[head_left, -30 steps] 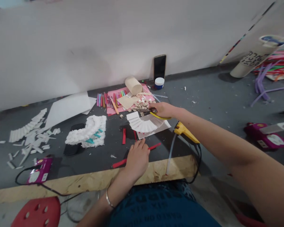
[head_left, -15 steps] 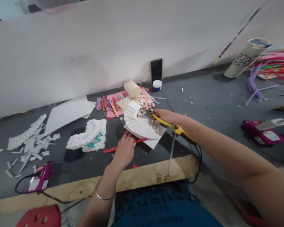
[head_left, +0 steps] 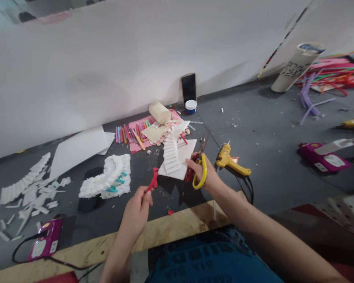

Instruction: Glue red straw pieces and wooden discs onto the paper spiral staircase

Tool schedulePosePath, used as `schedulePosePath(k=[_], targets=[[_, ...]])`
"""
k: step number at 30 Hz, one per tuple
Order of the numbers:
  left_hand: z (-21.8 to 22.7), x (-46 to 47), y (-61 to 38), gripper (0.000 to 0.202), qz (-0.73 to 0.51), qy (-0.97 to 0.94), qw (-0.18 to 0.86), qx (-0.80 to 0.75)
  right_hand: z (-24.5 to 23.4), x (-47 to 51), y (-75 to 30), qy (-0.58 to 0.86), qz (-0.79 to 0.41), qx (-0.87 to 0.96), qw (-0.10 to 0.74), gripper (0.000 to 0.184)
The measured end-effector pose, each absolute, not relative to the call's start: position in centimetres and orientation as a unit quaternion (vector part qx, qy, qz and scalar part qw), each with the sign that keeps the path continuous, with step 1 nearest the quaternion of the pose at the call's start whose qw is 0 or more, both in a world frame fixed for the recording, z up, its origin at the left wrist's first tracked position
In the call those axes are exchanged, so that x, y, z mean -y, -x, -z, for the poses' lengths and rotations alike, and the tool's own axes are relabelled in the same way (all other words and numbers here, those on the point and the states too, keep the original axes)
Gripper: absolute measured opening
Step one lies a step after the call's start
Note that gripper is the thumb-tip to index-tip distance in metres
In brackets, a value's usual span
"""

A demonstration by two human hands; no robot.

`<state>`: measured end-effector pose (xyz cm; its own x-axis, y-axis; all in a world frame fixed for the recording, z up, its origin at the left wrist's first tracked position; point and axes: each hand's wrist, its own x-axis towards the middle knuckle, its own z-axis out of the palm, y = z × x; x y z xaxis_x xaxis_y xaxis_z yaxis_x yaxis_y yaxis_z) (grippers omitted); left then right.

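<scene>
My left hand (head_left: 137, 208) pinches a narrow red strip (head_left: 153, 181) above the dark table. In my right hand (head_left: 205, 171) is a pair of scissors (head_left: 203, 151) with a yellow handle, the blades pointing up and away. Between the hands, a white stepped piece (head_left: 171, 155) like a small staircase rests on a white sheet (head_left: 191, 147). Some red pieces lie partly hidden beside my right hand. A yellow glue gun (head_left: 228, 157) lies on the table just right of the scissors.
A fluffy white model (head_left: 116, 175) sits on a dark phone at the left, near white scraps (head_left: 37, 192). Behind are crayon-like sticks (head_left: 129, 133), a beige roll (head_left: 159, 113), a white-lidded jar (head_left: 190, 107) and a leaning phone (head_left: 189, 88). Purple power strips (head_left: 323, 157) lie at both sides.
My left hand has lifted off the table with the red strip. My right hand has come nearer and now holds the scissors upright. The glue gun is now uncovered by my arm.
</scene>
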<state>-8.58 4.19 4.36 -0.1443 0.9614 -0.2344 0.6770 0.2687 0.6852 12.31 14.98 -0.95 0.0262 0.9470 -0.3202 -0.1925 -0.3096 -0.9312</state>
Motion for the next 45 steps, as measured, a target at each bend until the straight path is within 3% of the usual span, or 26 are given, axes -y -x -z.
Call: schedulePosePath(k=[7, 12, 16, 20, 24, 45], targets=[[-2.7, -4.6, 7.3, 0.039, -0.338, -0.444, 0.482, -0.675, 0.2, -11.1, -11.5, 0.476, -0.703, 0.347, 0.398, 0.053], [-2.7, -4.7, 5.9, 0.04, -0.366, -0.364, 0.555, -0.653, -1.0, -9.9, -14.8, 0.465, -0.695, 0.406, 0.369, 0.04], [-2.9, -5.4, 4.3, 0.038, -0.367, -0.329, 0.599, -0.631, -1.7, -9.2, -19.6, 0.487, -0.663, 0.457, 0.339, 0.044], [-2.5, -7.0, 3.2, 0.041, -0.374, -0.332, 0.603, -0.622, -2.9, -9.8, -23.4, 0.48, -0.538, 0.669, 0.179, 0.042], [-2.4, -8.8, 2.2, 0.043, -0.394, -0.315, 0.592, -0.628, -4.2, -11.2, -23.9, 0.519, -0.421, 0.743, 0.035, 0.046], [-2.4, -8.5, 0.3, 0.034, -0.402, -0.321, 0.608, -0.604, -5.2, -12.4, -21.1, 0.434, -0.381, 0.816, -0.012, 0.053]])
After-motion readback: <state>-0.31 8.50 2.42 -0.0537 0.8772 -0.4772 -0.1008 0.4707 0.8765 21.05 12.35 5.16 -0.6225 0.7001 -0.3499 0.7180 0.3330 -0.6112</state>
